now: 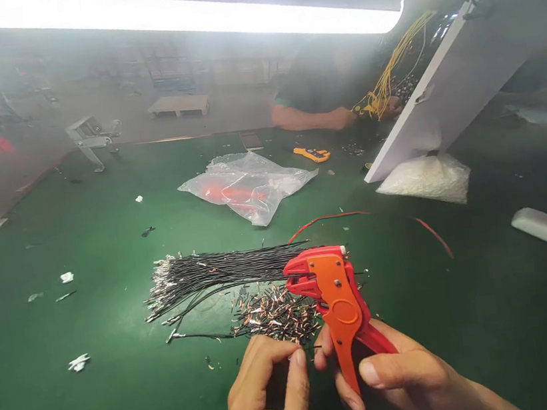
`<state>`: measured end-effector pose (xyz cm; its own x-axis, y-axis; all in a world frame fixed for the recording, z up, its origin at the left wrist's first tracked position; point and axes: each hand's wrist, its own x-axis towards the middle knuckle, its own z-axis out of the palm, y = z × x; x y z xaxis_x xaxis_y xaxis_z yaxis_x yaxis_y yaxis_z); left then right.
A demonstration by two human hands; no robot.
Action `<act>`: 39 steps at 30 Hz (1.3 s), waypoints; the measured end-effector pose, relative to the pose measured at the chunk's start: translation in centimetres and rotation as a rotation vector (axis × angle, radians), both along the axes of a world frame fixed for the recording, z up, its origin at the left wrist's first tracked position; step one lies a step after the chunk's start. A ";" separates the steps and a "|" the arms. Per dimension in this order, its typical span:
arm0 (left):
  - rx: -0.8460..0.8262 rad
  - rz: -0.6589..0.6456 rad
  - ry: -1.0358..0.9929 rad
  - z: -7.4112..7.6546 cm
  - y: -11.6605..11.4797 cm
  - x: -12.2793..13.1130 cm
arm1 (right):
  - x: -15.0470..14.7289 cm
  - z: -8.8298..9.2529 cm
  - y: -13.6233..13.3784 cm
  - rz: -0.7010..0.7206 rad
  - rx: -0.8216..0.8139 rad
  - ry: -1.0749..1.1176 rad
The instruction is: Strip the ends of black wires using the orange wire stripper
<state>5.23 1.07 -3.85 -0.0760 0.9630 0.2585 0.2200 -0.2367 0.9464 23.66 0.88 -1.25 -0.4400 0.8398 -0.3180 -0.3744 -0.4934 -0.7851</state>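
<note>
My right hand (pixel 416 371) is wrapped round the handles of an orange and red wire stripper (pixel 338 290), its jaws pointing left. Close beside it, my left hand (pixel 272 390) is closed in a pinch of thumb and forefinger; what sits between the fingertips is too small to make out. Beyond the hands lies a bundle of black wires (pixel 221 269) with metal terminals at the left ends. A pile of short wire scraps and copper bits (pixel 278 315) spreads between bundle and hands, partly behind the stripper. One loose black wire (pixel 200 336) runs left from the pile.
A clear plastic bag (pixel 251 184) with red contents, a yellow tool (pixel 312 154) and a red wire (pixel 325 217) lie farther back. On the right are a slanted white panel (pixel 440 95) and a white bag (pixel 426 179). Across the table, another person's arm (pixel 312 118) is near yellow wires (pixel 388 79).
</note>
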 end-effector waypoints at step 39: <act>0.086 0.116 -0.344 4.0 0.3 -0.9 | -0.7 -3.5 -1.6 0.108 -0.247 0.405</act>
